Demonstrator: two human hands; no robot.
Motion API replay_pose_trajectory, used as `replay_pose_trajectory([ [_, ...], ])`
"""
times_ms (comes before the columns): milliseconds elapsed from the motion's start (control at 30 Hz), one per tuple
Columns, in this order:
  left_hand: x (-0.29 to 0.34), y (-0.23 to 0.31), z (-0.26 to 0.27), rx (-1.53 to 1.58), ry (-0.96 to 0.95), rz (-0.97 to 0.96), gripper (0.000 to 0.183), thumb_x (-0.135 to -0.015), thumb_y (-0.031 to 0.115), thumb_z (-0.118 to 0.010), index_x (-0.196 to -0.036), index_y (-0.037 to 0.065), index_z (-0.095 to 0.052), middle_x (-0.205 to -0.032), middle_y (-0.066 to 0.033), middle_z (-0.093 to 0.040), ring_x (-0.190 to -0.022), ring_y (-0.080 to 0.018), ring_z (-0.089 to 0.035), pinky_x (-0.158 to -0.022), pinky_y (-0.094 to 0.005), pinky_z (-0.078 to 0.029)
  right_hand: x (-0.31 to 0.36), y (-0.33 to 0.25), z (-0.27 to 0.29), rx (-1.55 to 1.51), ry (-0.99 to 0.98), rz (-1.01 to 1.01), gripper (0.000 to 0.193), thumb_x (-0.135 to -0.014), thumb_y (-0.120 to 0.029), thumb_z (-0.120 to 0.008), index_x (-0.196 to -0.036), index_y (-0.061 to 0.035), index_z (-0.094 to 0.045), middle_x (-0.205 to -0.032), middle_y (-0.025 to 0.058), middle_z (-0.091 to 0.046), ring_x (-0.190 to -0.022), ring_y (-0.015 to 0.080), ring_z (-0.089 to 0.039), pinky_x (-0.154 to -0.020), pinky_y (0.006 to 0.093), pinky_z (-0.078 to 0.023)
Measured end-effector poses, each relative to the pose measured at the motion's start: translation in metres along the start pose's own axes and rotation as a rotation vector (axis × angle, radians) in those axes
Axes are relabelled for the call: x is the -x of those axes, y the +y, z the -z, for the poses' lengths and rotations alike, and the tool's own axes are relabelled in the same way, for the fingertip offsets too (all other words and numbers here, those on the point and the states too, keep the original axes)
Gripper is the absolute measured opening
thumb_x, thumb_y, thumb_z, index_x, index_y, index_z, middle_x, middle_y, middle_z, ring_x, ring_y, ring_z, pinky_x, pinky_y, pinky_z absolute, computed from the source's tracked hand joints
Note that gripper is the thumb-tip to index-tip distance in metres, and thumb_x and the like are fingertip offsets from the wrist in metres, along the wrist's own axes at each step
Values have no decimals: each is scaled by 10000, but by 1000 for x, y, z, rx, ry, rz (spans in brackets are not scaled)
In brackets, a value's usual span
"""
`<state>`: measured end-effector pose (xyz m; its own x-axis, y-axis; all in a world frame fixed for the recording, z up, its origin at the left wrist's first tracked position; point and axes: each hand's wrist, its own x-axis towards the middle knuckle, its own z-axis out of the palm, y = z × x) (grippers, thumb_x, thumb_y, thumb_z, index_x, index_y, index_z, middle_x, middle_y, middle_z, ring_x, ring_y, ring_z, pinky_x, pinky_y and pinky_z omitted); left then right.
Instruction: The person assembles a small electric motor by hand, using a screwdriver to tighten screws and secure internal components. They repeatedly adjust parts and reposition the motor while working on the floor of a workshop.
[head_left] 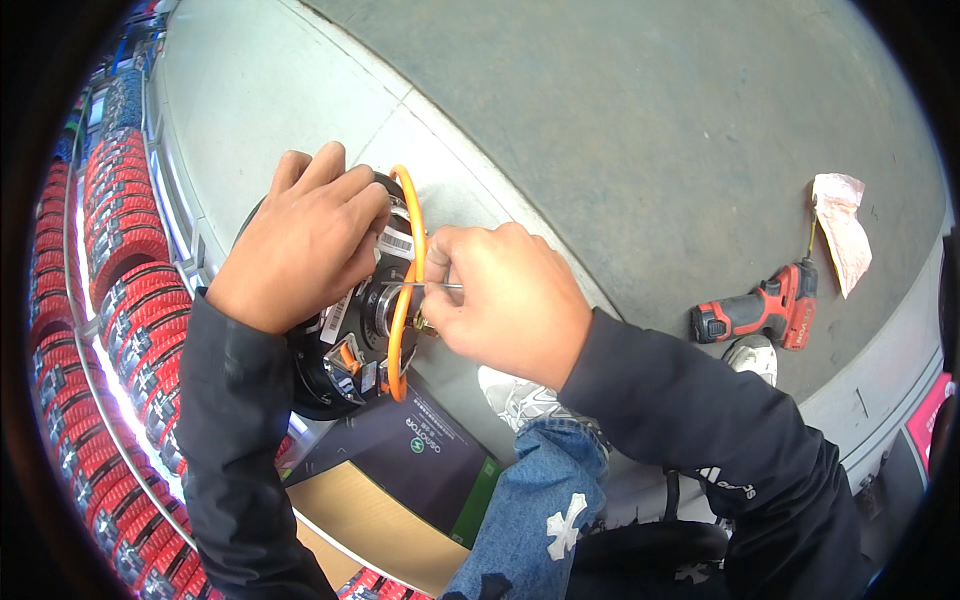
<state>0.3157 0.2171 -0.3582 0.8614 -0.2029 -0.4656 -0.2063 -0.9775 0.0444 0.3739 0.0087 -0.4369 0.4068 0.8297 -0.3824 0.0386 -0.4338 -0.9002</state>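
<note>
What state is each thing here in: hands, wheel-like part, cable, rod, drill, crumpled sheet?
Left hand: fingers bent over the part, grip hidden.
Right hand: closed, pinching the rod.
Wheel-like part: partly covered by the left hand.
Orange cable: bent in a curve.
Metal rod: held in fingers.
Red-black drill: lying on the floor.
Pinkish sheet: creased, beside the drill's bit.

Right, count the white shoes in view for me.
2. One shoe is below the right hand, partly covered by the jeans; the other is just below the power drill, partly hidden by the right sleeve.
</note>
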Motion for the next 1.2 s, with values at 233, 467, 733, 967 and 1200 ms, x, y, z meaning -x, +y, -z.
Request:
replay_pose_trajectory([
  [233, 4, 2, 1, 19, -16, 36, 205, -856, 59, -767, -1004, 79, -625, -998, -79, -619, -1044, -315, -561, -930, -437, -440, 4, 2, -25, -136, 185, 25, 127, -911, -166, -799, -943, -51, -756, -724, 188, -750, -693, 386, -768, -674, 465, -604],
  [467, 5, 3, 8, 62, -74, 57, 139, -963, 49, -709, -1058, 75, -612, -1019, -86, -637, -1058, -318, -560, -934, -429, -409, 6, -1, -31, -30, 293, 139, 128, -920, -165, -793, -920, -70, -708, -682, 135, -723, -652, 396, -732, -613, 489, -575],
  [733, 3, 4, 7, 69, -103, 69, 137, -969, 29, -687, -1069, 79, -608, -1025, -79, -650, -1060, -319, -564, -942, -438, -392, 3, 3, -37, -43, 312, 173, 124, -927, -153, -776, -921, -78, -678, -659, 128, -700, -631, 392, -714, -598, 494, -553],
  [967, -4, 1, 7, 53, -140, 79, 121, -963, 54, -706, -1042, 88, -620, -1021, -54, -665, -1055, -301, -579, -926, -435, -410, 2, 10, -39, -29, 297, 216, 146, -940, -151, -768, -1010, -88, -657, -646, 113, -682, -606, 376, -701, -577, 487, -535],
  [1200, -8, -7, 12, 207, -174, 131, 113, -936, 117, -737, -1024, 89, -672, -1008, -66, -689, -1072, -323, -611, -907, -486, -464, -11, 41, -42, 199, 382, 583, 234, -933, -146, -762, -1137, -80, -669, -676, 85, -689, -563, 331, -692, -526, 440, -529],
])
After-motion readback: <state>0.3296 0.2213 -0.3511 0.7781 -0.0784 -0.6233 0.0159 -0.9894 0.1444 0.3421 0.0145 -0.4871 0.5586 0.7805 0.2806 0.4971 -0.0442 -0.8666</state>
